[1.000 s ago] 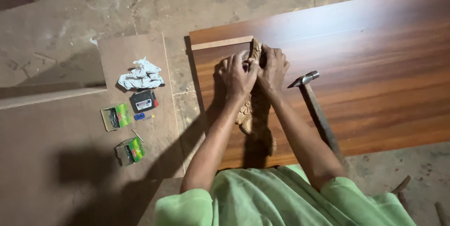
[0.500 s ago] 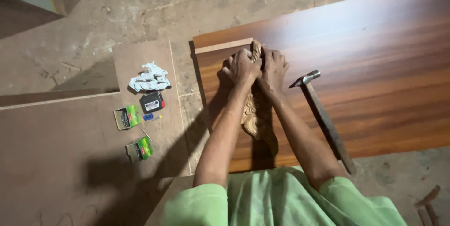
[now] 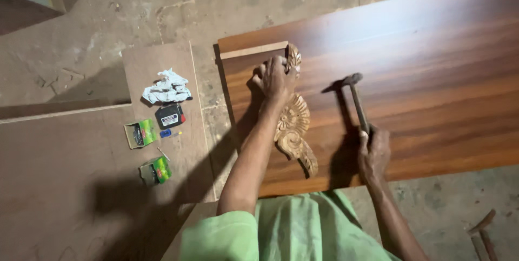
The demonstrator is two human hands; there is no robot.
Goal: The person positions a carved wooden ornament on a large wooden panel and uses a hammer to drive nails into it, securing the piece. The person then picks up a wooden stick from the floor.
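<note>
Right hand (image 3: 374,150) is now closed around the lower end of the hammer (image 3: 357,101) handle, head pointing away and lying on the dark wood panel (image 3: 432,66); half a second ago both hands were pressed together on the carving and the hammer lay untouched beside them. Left hand (image 3: 274,78) stays curled, its grip pinning the upper part of the carved wooden ornament (image 3: 294,126) flat against the panel, just below the pale wood strip (image 3: 254,50) at the panel's corner. Reading: holding has passed to one hand, the other has taken up the tool (whether a nail sits under the fingers cannot be told). Outward, to the left, on a brown board (image 3: 157,66) on the floor: a crumpled white rag (image 3: 167,88), below it a small black box with a light label (image 3: 169,116), then two small green-and-yellow packets (image 3: 140,133), (image 3: 156,170), one below the other, both lying open.
</note>
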